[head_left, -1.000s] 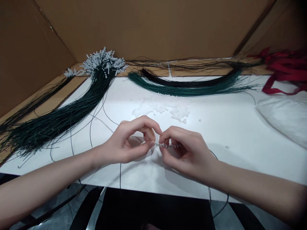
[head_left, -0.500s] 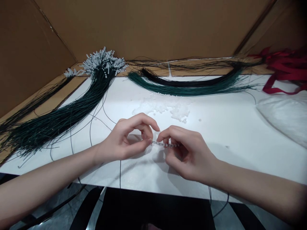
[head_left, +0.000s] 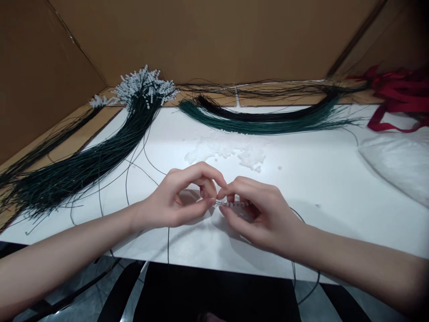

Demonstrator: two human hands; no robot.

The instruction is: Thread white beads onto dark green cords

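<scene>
My left hand (head_left: 192,197) pinches a thin dark wire between thumb and fingertips, its index finger arched above. White beads (head_left: 237,204) sit in a row on that wire, running right from the pinch into my right hand (head_left: 261,208). The right thumb and fingertips close around the left end of the row, and its far end is hidden by the palm. Both hands are close together above the white tabletop (head_left: 295,174). Just beyond the fingers lies a spread of small loose white beads (head_left: 251,156).
A big bundle of dark green wires (head_left: 110,147) with white beaded tips lies at left. Green and black wires (head_left: 268,123) curve along the back. Red ribbon (head_left: 398,98) and a clear plastic bag (head_left: 398,156) are at right. Cardboard walls (head_left: 214,40) stand behind.
My right thumb has risen and closed toward its index fingertip at the beads. My left fingertips have shifted slightly right and down, nearer the right hand.
</scene>
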